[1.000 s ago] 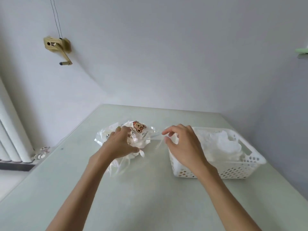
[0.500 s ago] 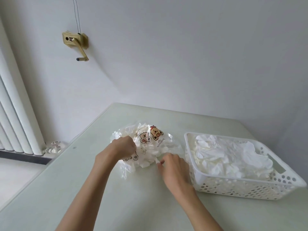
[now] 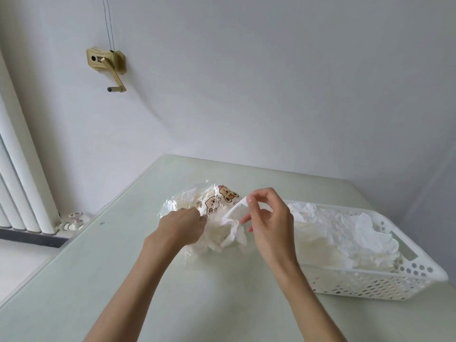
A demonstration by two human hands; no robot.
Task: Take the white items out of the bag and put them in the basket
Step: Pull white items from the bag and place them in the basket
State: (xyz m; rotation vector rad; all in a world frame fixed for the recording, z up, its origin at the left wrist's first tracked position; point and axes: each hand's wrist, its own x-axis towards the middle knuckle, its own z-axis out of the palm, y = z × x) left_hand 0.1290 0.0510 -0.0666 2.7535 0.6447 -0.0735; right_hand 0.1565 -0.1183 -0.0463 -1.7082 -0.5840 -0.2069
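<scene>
Head view, left to right: the left hand (image 3: 181, 229) grips the clear cartoon-printed bag (image 3: 209, 203) near the middle of the tabletop (image 3: 98, 280), while the right hand (image 3: 267, 218) pinches a crumpled white item (image 3: 233, 218) half drawn from the bag's mouth, just beside the white basket (image 3: 407, 275) at the right edge, already well filled with white items. The step in hand is pulling one piece free; next it likely needs lifting clear and carrying right over the basket rim. Half a second earlier the right hand was low at the bag's opening; now it is raised with the piece.
</scene>
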